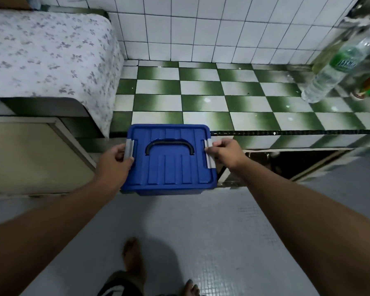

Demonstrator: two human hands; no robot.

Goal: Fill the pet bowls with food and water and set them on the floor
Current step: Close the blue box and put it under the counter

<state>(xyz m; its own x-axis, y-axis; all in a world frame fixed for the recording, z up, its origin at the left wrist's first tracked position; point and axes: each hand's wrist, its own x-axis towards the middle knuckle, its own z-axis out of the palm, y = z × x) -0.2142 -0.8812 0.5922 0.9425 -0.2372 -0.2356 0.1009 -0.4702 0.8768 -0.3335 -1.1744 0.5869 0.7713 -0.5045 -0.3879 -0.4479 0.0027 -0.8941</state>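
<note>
The left hand [115, 159] grips the left side of a blue plastic box [169, 169]. Its thumb lies on the grey left latch [129, 151] and its fingers curl under the rim, mostly hidden. The right hand [224, 152] grips the opposite side, with its curled fingers pinching the grey right latch [209, 155]. Both hands are closed on the box, which sits level between them with its lid on. A black carry handle [169, 146] lies flat in a recess in the lid, midway between the two hands.

The far edge of the box meets the front edge of a green-and-white checkered counter [201, 99]. Whether it rests there or hangs in the hands cannot be told.

Beyond the left hand and further left, a floral cloth [41, 52] covers a raised surface. Just left of that hand is a pale cabinet door [30, 157]. Just right of the right hand, below the counter edge, is a dark open cabinet space [286, 161].

Far up and to the right of the right hand, well apart from it, a clear water bottle [333, 71] with a green label stands on the counter by the white tiled wall [201, 28].

Below both forearms lies a grey floor [201, 242], with the person's bare feet [132, 253] near the bottom edge.
</note>
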